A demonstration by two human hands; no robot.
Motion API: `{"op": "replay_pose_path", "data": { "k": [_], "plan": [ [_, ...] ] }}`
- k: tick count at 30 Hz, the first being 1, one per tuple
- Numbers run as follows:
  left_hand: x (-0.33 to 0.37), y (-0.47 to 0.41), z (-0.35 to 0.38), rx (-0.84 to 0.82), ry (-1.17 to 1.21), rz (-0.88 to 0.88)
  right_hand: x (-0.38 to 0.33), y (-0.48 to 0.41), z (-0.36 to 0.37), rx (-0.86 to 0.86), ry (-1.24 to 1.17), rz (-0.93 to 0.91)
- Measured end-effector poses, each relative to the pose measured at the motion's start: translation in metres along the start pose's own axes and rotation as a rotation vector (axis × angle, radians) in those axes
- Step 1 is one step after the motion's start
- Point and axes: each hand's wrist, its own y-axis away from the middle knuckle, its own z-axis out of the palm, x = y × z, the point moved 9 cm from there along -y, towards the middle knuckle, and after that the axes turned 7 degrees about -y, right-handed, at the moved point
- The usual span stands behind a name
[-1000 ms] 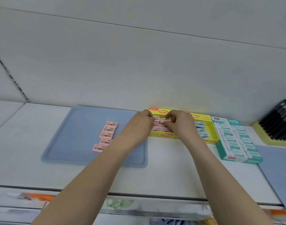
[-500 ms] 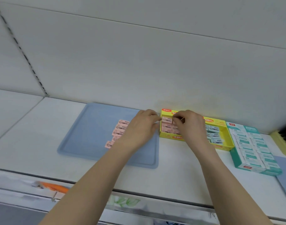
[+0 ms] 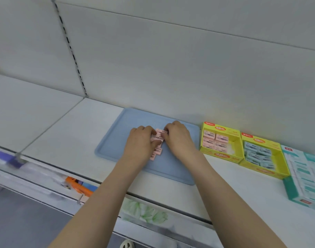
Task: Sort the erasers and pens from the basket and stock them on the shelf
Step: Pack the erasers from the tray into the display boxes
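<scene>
I'm looking down on the white shelf (image 3: 67, 138), which fills the middle band of the frame. The blue tray (image 3: 171, 172) lies flat on it at centre. To the right of the tray is a yellow box (image 3: 224, 157) of pink stock, then a second yellow box (image 3: 264, 171) of teal stock, and a teal carton (image 3: 296, 194) at the right edge. Both of my arms come in from the bottom of the frame and meet over the tray. My left hand (image 3: 140, 140) has its fingers curled onto the upper end of the row of pink erasers (image 3: 158, 136), with the thumb laid against the side of the row. My right hand (image 3: 178, 138) pinches the same top pieces from the other side. The row runs almost straight up the frame, leaning slightly right at the top. Each eraser lies crosswise, with its long axis running left to right. Its lower end pokes out free below my left thumb. The first yellow box is well to the right of the row, so my right hand is nearer to it. I judge the next carry goes rightward across the tray edge. A bare patch shows at that box's front right corner, where I'd expect these erasers to go.
</scene>
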Motion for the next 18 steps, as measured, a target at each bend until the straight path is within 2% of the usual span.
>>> {"op": "replay_pose_path", "data": {
  "k": [5, 8, 11, 13, 15, 18],
  "plan": [
    [0.007, -0.004, 0.0, -0.03, 0.072, 0.008, 0.012, 0.012, -0.02, 0.117, -0.276, 0.05],
    [0.011, -0.009, 0.004, -0.091, 0.0, 0.048, 0.024, 0.028, -0.059, 0.237, -0.405, 0.035],
    [0.015, -0.015, 0.006, -0.137, -0.045, 0.066, 0.065, 0.048, -0.108, 0.357, -0.513, 0.122],
    [0.016, -0.019, 0.004, -0.147, 0.011, 0.045, 0.1, 0.06, -0.127, 0.319, -0.543, 0.213],
    [0.021, -0.021, -0.001, -0.14, 0.087, 0.036, 0.125, 0.068, -0.128, 0.199, -0.507, 0.304],
    [0.038, -0.02, -0.011, -0.059, 0.167, 0.097, 0.139, 0.073, -0.112, 0.08, -0.496, 0.385]
  ]
}}
